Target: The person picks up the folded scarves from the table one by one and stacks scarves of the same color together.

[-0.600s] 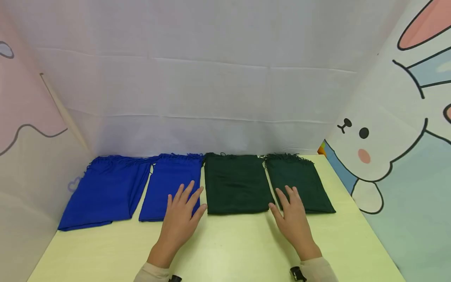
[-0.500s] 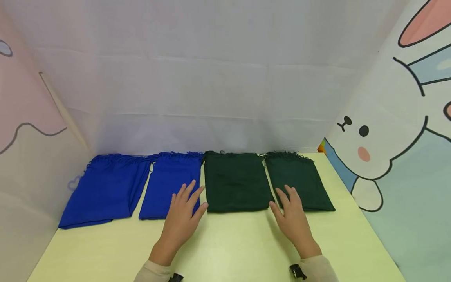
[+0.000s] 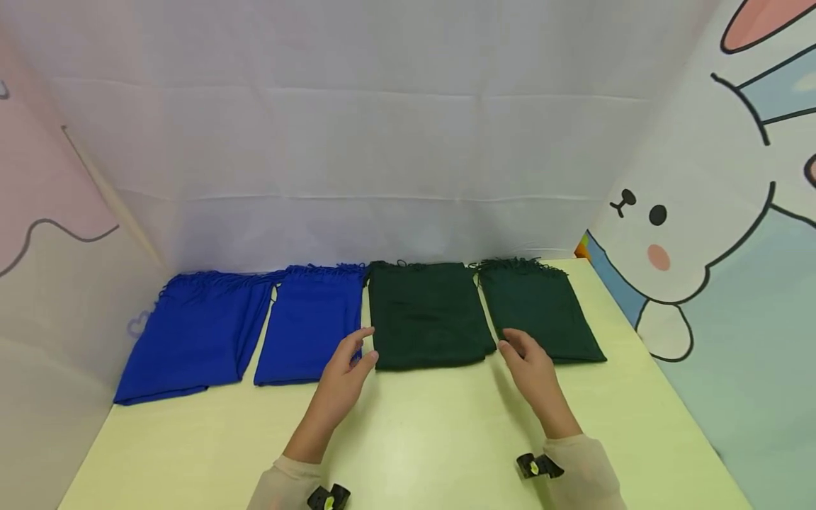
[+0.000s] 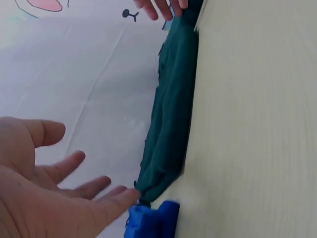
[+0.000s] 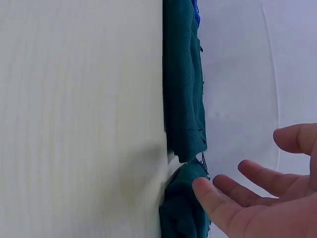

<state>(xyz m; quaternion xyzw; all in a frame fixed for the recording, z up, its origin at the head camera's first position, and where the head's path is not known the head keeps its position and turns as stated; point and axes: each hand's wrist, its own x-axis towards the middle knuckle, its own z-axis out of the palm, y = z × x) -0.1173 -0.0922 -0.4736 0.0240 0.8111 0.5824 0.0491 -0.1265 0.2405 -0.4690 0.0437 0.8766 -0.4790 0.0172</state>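
Head view: left hand (image 3: 341,382) has turned palm-inward.

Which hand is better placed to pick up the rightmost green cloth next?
Probably the right hand: in the head view it appears at the near left corner of the rightmost green cloth, holding nothing. The left hand is farther off, by the narrower blue cloth.

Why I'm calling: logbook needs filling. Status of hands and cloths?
Left hand, right hand: both empty. Two blue cloths, two dark green cloths: folded, side by side. Nothing seen blocking hands.
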